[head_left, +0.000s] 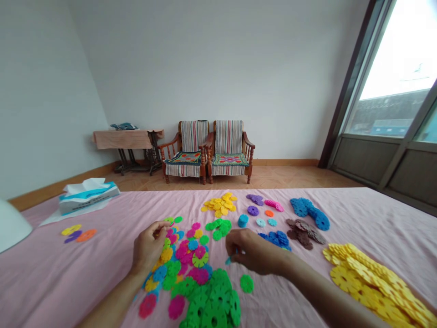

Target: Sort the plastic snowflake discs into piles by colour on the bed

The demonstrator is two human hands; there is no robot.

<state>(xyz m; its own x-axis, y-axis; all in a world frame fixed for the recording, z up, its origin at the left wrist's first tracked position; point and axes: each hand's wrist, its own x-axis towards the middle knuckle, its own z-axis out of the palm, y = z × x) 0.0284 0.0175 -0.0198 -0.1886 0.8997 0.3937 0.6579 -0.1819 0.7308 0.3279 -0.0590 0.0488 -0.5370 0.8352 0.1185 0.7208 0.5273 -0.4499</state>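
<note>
My left hand point(149, 246) is closed in a pinch at the left edge of a mixed pile of notched plastic discs point(184, 250) in pink, green, blue and yellow. What its fingertips hold, if anything, I cannot make out. My right hand point(251, 250) is curled shut right of the pile, with a small light blue disc point(228, 261) showing below its fingers. Between the hands and beyond them lie small green discs point(219, 227). Larger green discs point(215, 300) are heaped in front, and a single green disc point(246, 283) lies below my right hand.
Sorted groups include yellow discs point(220, 205), blue discs point(309, 212), brown discs point(303, 232) and large yellow discs point(372, 282). A tissue pack point(88, 197) and three loose discs point(79, 234) sit on the left of the pink cloth point(112, 255). Two chairs point(228, 141) stand beyond.
</note>
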